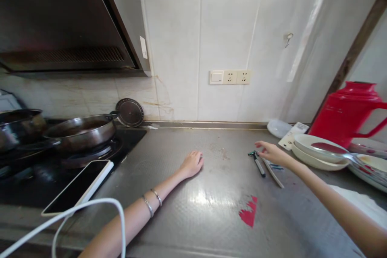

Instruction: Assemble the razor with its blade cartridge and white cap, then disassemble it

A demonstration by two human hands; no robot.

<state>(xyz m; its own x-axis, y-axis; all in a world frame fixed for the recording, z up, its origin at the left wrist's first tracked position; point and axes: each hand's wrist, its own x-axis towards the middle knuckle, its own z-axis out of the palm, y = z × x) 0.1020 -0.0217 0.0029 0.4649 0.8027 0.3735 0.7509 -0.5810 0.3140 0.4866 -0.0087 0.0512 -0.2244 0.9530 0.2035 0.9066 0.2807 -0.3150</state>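
Note:
My left hand (192,163) rests on the steel countertop (181,217), fingers curled in, with nothing visible in them. Further right, my right hand (271,153) is over a small group of items, its index finger stretched out and the fingers apart. Just beside its fingertips lies a razor (258,164) with a grey and black handle. A thin, pale grey strip (273,174) runs from under the hand toward me; its upper end is hidden. Partly covered by my wrist is a small bluish item (276,166) that I cannot make out.
A torn red scrap (249,212) lies on the counter. At right are stacked white bowls (317,161), a white card (293,135) and a red thermos jug (347,113). At left, a phone (80,187) with a white cable (99,200) overlaps the stove, near a steel pan (83,135).

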